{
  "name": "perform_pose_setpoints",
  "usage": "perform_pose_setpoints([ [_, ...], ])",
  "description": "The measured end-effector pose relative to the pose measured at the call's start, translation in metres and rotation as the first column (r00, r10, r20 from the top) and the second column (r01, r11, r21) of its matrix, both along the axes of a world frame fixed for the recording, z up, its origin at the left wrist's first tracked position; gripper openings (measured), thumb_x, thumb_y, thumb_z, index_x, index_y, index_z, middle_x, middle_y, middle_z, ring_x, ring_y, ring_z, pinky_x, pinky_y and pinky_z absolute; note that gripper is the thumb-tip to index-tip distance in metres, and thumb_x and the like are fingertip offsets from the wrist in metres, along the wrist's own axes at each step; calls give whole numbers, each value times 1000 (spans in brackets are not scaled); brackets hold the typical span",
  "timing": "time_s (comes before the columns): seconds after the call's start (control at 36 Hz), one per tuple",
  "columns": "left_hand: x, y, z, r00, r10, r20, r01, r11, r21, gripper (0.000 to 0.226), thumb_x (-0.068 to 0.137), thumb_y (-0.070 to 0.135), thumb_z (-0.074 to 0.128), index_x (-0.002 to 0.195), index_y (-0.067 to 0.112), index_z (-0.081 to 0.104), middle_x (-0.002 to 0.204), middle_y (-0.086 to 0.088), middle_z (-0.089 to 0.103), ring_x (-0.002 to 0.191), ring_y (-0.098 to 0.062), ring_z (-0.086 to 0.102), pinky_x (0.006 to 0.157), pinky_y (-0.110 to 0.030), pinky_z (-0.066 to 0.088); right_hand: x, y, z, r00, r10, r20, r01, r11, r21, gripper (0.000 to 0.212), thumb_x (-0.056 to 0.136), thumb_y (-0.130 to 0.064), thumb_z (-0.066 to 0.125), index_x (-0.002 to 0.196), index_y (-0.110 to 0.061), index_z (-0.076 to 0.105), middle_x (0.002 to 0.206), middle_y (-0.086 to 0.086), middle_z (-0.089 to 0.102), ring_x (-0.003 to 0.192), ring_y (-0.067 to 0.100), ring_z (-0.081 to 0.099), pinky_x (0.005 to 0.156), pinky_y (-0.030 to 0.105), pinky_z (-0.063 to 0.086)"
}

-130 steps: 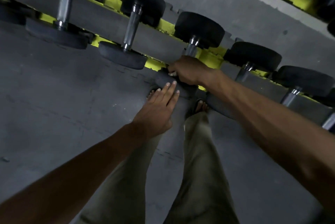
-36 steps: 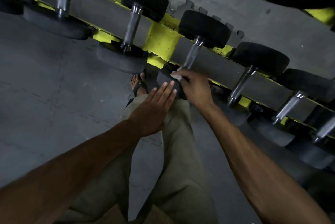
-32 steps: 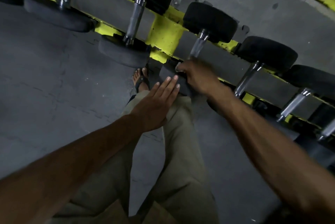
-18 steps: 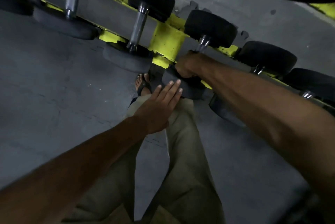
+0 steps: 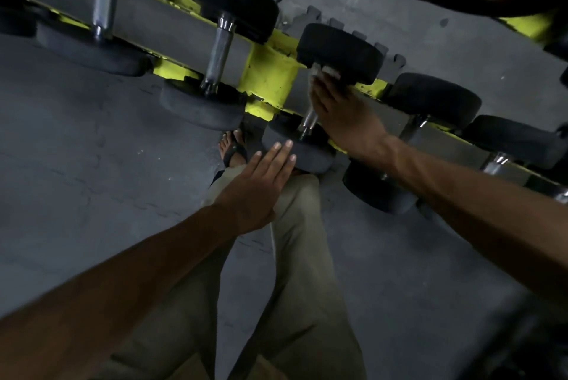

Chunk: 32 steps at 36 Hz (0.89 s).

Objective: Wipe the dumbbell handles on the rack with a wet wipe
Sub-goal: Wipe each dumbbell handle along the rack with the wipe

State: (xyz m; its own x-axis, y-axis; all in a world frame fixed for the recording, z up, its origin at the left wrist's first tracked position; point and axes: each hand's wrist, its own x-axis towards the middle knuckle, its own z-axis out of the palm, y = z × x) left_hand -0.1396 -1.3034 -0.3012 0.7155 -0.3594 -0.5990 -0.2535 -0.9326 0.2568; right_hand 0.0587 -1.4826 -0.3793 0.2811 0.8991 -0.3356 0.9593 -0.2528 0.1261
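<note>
Dumbbell handle [image 5: 308, 120] third from the rack's left end lies across the grey and yellow rack [image 5: 172, 26], its near black head [image 5: 299, 150] hanging over the rack's front edge and its far head [image 5: 339, 52] at the back edge. Right hand [image 5: 338, 109] curls around the upper part of that handle with a pale wet wipe [image 5: 324, 71] bunched under the fingertips, right against the far head. Left hand [image 5: 256, 187] is flat, fingers straight and together, fingertips on the near head. Neighbouring dumbbells sit along the rack on both sides; a sandalled foot [image 5: 232, 149] stands on the floor below the front edge
</note>
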Motion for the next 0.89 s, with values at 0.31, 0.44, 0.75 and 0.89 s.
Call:
perform_pose_setpoints([
  [0.31, 0, -1, -1, 1000, -4, 7, 4, 1000, 11, 109, 83, 39, 57, 163, -5, -2, 169, -31, -10, 159, -45, 5, 126, -54, 17, -25, 11, 12, 911, -325, -254, 339, 941, 12, 62, 96, -2, 14, 157, 5, 18, 166, 21, 15, 154, 39, 10, 123, 47, 26],
  [0.44, 0, -1, -5, 1000, -4, 0, 4, 1000, 5, 102, 83, 41, 40, 162, -5, -5, 169, -32, -12, 159, -45, 3, 126, -55, 16, -44, 23, 13, 650, -571, -501, 672, 740, 30, 81, 86, 14, 43, 160, -3, 15, 169, 14, 4, 156, 33, 5, 98, 40, 53],
  [0.75, -1, -3, -5, 1000, 5, -21, -6, 999, -33, 95, 84, 37, 27, 162, -6, -7, 168, -32, -15, 159, -46, -1, 128, -56, 15, -86, 61, 10, 154, -748, -645, 973, 228, -33, 83, 96, -22, 49, 161, -20, -2, 169, 4, 1, 121, 35, 59, 79, 42, 58],
  [0.89, -3, -3, -7, 1000, 23, -3, -23, 999, -49, 99, 83, 37, 33, 162, -6, -9, 168, -31, -17, 159, -46, -4, 127, -57, 16, -61, 75, 17, -99, -689, -718, 994, -43, -96, 82, 94, -18, 58, 161, -9, 11, 165, 14, 18, 141, 31, 39, 108, 37, 43],
])
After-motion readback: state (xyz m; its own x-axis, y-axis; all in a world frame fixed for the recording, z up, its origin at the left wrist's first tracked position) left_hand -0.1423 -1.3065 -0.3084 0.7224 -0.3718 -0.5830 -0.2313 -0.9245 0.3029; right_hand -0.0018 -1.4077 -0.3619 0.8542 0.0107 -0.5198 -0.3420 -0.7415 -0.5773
